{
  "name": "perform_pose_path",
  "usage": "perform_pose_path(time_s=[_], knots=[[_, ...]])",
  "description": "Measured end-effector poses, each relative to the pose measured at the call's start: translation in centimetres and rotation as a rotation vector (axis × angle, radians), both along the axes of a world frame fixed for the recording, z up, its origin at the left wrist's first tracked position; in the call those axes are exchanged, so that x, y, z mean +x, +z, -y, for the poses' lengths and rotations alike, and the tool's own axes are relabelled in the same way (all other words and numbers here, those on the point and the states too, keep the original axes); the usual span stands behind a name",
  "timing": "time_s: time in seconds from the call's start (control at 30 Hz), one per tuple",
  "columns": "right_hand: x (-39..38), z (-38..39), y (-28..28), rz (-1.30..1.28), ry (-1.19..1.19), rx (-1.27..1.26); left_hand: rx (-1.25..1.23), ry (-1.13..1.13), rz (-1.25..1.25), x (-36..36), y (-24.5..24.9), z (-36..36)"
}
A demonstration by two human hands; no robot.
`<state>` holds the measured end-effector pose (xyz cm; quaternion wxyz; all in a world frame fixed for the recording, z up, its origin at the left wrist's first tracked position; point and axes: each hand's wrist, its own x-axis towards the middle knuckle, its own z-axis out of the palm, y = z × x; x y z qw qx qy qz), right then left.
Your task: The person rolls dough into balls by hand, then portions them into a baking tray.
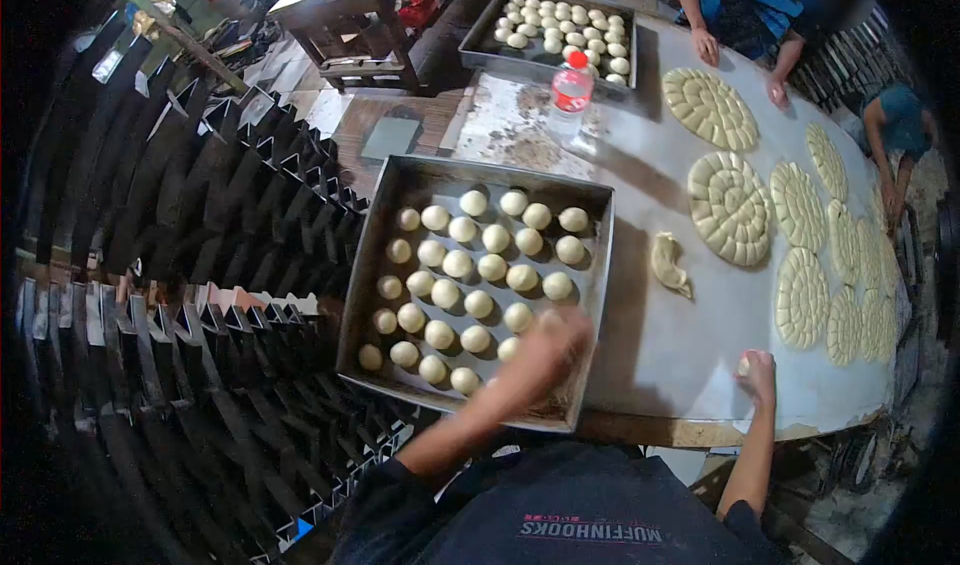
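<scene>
The person's left hand is smearing into blur over the grey square metal tray, so its fingers and anything under it are not showing. The right hand is curling round a small pale dough piece, hiding most of it. The top edge is cutting off a co-worker in a blue top.

Bare table strip between near tray and dough coils: open pass, one dough lump midway. Near tray packed with dough balls; left hand fills its near-right corner. Right hand, dough piece pinched, sits at strip's near edge. Bottle blocks gap toward far tray. Stacked moulds wall off left side.
</scene>
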<state>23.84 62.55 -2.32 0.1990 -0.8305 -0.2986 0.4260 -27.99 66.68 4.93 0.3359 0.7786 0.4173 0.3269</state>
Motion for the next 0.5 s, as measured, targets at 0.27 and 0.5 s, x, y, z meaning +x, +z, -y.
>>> perform_pose_path(time_s=[0.27,0.5], knots=[[-40.5,-15.9,15.0,-0.023,0.869,1.035,-0.004,0.714,-0.359,-20.3,-6.4,-19.9],[-54.8,-25.7,5.4,0.279,1.276,1.059,0.207,0.838,0.009,-22.1,0.2,-8.8]])
